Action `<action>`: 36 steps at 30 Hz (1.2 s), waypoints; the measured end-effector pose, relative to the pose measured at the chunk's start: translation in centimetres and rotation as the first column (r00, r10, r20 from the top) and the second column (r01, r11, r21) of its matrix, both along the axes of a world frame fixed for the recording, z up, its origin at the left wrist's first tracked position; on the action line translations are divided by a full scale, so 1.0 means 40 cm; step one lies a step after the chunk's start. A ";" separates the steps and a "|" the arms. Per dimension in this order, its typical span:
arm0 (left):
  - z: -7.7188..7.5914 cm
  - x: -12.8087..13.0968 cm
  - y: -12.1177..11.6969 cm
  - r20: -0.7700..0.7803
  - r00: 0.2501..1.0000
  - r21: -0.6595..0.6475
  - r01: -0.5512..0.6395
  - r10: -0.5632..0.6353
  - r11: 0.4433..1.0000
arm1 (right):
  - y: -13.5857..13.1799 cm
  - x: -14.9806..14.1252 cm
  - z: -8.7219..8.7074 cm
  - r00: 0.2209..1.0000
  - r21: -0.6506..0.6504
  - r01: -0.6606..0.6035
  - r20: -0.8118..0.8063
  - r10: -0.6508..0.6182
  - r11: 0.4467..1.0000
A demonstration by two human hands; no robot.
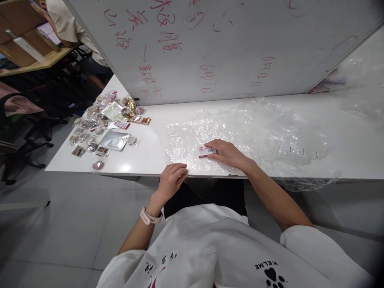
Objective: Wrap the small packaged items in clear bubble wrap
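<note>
Clear plastic wrap (184, 138) is spread over the white table in front of me. On it lies a small flat box (206, 151), white and dark red with a barcode. My right hand (223, 153) grips this box at its right end, thumb and fingers on opposite edges. Near the table's front edge, my left hand (174, 177) has its fingers curled together at the lower left corner of the wrap. Whether it pinches the film there is hard to see.
To the left, several small packaged snacks (90, 124) lie in a heap, with a silver pouch (115, 140) and another red-and-white box (121, 124). A whiteboard (192, 52) stands along the table's back. More wrap (288, 136) bunches to the right. Another person (64, 24) is at the far left.
</note>
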State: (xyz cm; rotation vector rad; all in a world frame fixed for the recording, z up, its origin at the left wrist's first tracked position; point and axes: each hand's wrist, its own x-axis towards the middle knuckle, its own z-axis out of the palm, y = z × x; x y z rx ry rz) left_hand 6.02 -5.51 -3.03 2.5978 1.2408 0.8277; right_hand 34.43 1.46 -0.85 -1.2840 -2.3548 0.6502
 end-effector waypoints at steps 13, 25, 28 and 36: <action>0.022 0.170 0.015 -0.180 0.982 0.199 0.097 -0.061 0.975 | -0.019 0.002 -0.046 0.997 0.146 -0.045 -0.063 0.055 0.988; 0.054 0.178 -0.010 -0.110 0.989 0.163 0.113 -0.095 0.980 | -0.022 0.009 -0.060 0.993 0.240 -0.102 -0.026 0.112 0.965; 0.067 0.183 0.032 -0.065 0.996 0.185 0.067 -0.056 0.981 | -0.034 0.003 -0.058 0.989 0.240 -0.119 -0.052 0.136 0.963; 0.003 0.215 0.162 -0.177 0.978 0.149 -0.087 0.113 0.985 | -0.016 0.011 -0.017 0.981 0.036 -0.163 -0.096 0.166 0.986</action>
